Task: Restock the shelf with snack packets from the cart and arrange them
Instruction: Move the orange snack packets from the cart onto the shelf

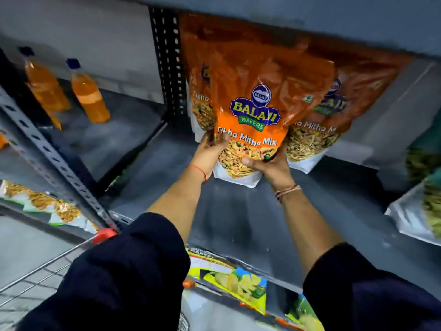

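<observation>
An orange Balaji Tikha Mitha Mix packet (255, 91) stands upright on the grey shelf (238, 211), held at its lower corners by both hands. My left hand (211, 151) grips its bottom left edge, and my right hand (269, 166) grips its bottom right. Behind it stand two more of the same orange packets, one at the left (196, 75) and one at the right (358, 91). Under my left sleeve the wire cart (43, 271) with its red corner piece shows.
Two orange drink bottles (89, 96) stand in the neighbouring shelf bay, past a perforated metal upright (167, 58). Green-topped packets (424, 199) lie at the right edge. Yellow chip packets (238, 280) sit on the shelf below, and small snack packets (43, 204) at lower left.
</observation>
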The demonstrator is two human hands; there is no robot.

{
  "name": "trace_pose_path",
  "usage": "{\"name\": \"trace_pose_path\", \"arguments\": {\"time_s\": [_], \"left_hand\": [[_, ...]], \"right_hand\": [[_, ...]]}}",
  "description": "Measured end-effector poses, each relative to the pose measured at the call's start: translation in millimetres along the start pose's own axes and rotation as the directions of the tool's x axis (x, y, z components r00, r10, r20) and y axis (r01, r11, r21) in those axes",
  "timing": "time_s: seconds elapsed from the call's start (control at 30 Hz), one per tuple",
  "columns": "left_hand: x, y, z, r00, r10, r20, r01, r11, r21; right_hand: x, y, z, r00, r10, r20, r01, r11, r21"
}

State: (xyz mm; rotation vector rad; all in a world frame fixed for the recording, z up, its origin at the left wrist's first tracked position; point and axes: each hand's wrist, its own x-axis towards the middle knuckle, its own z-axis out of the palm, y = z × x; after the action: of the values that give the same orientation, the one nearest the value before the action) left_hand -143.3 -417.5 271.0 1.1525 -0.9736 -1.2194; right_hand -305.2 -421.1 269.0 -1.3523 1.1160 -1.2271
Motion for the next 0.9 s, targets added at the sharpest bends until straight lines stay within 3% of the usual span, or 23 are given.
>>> {"name": "trace_pose_path", "arguments": {"time_s": [0.13,0.2,0.33,0.47,0.53,0.63,0.73,0.8,0.9], "left_hand": [[-11,-35,-6,0.994,-0.072,0.081,0.052,0.972,0.23],[-11,-43,-8,0.996,-0.077,0.037,0.061,0.948,0.313],[-14,-44,-3,0.999,-0.034,-0.042,0.047,0.928,0.371],[-43,-48,-6,0.992,-0.012,-0.123,0.064,0.902,0.426],[-76,-46,-12,0.975,-0.012,-0.222,0.093,0.928,0.361],[-162,-45,-34,0.888,0.11,-0.447,-0.025,0.981,0.191],[-252,-53,-70,0.775,0.118,-0.621,0.014,0.979,0.203],[-296,-69,-102,0.714,0.031,-0.699,0.163,0.964,0.209],[-334,-105,-141,0.617,-0.276,-0.737,0.483,0.872,0.078]], "right_hand": [[3,11,-3,1.0,-0.01,-0.007,0.01,1.0,0.012],[0,19,-3,1.0,-0.011,0.001,0.011,0.999,-0.042],[-18,43,-4,0.999,0.031,-0.02,-0.034,0.98,-0.197],[-45,46,3,0.99,0.093,-0.104,-0.115,0.967,-0.227],[-77,43,15,0.992,0.069,-0.108,-0.102,0.933,-0.345],[-137,37,42,0.991,-0.097,0.093,0.133,0.799,-0.586],[-188,32,77,0.917,-0.237,0.319,0.385,0.734,-0.56],[-221,45,110,0.81,-0.259,0.526,0.536,0.69,-0.486],[-250,74,156,0.733,-0.059,0.678,0.524,0.685,-0.507]]}}
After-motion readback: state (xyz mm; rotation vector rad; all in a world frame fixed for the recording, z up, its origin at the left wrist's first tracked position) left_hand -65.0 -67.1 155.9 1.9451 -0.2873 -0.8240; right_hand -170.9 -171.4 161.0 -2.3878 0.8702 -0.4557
